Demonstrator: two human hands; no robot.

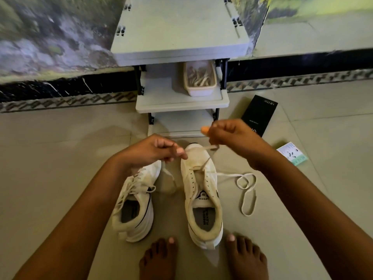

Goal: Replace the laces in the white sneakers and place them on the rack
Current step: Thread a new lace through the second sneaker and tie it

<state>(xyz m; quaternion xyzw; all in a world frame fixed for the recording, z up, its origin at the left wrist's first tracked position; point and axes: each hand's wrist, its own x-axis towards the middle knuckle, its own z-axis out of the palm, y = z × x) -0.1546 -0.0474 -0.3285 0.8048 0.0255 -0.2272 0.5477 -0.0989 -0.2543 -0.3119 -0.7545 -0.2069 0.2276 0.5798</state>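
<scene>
Left hand (155, 151) pinches one end of the lace (245, 188) between thumb and fingertips, just above the toe of the right sneaker (203, 199). Right hand (230, 136) has its fingers curled round the other stretch of the same lace, raised slightly higher and further from us, near the foot of the rack (181, 102). We note the lace runs taut between both hands across the toe, passes through the front eyelets, then trails off to the right and lies in a loose loop on the floor (60, 148). Most eyelets of this sneaker are unlaced. Left sneaker (135, 203) stands just beside it, laced, laces loose. Both sneakers rest on the floor, toes toward the rack, heels near our bare feet (159, 257). On the rack's middle shelf sits a white tub (199, 89); contents unclear. Right of the rack, on the floor, lie a black box (260, 112) and a small card (292, 155).
</scene>
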